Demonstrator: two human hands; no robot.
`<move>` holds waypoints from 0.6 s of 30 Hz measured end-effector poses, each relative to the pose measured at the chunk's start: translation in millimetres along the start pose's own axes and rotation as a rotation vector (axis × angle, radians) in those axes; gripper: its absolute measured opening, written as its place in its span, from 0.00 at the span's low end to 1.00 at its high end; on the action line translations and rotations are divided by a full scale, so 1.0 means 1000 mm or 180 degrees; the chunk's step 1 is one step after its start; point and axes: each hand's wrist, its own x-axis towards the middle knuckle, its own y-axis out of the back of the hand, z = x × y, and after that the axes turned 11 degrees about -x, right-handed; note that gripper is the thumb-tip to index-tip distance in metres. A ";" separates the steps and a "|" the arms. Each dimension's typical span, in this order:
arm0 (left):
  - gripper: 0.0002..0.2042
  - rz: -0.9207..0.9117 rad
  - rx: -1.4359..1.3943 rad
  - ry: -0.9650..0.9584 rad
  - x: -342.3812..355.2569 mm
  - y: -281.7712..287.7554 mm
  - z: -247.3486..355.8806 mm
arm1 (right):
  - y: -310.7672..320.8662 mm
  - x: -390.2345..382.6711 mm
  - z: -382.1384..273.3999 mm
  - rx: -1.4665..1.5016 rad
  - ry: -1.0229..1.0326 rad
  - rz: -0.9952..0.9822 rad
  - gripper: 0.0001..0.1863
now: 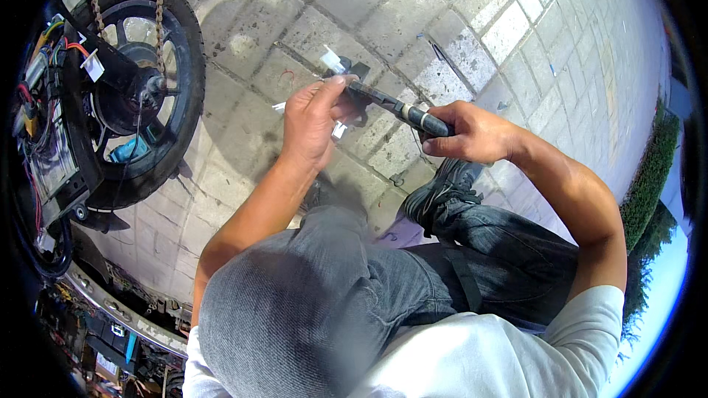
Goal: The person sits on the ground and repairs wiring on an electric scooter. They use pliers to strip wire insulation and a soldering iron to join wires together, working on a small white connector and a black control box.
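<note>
My right hand (472,131) is closed round the end of a long, slim black tool (389,103) with a pale band round its middle; its exact kind does not show. The tool slants up and left to my left hand (313,121). Thumb and fingers of that hand are closed at its far end, pinching something small, perhaps thin wire, that I cannot make out. White plastic connectors show close about the left hand: one beyond the fingertips (333,60), another below them (339,130). Both hands are above the paving, in front of my knees.
At the left stands a black spoked wheel (193,66) with a hanging chain (160,15) and a bundle of coloured wires (53,66). A metal-edged container (118,312) of parts and tools is at the lower left. A thin dark rod (451,66) lies on the paving (369,0).
</note>
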 end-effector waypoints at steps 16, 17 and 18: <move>0.12 0.0627 -0.0123 0.0433 -0.007 0.000 0.002 | -0.058 0.015 0.015 -0.1511 0.1087 0.2055 0.13; 0.12 0.0698 -0.0156 0.0499 -0.008 0.000 0.002 | -0.060 0.016 0.016 -0.1541 0.1135 0.2100 0.13; 0.12 0.0756 -0.0189 0.0559 -0.008 -0.001 0.004 | -0.061 0.016 0.016 -0.1579 0.1180 0.2157 0.13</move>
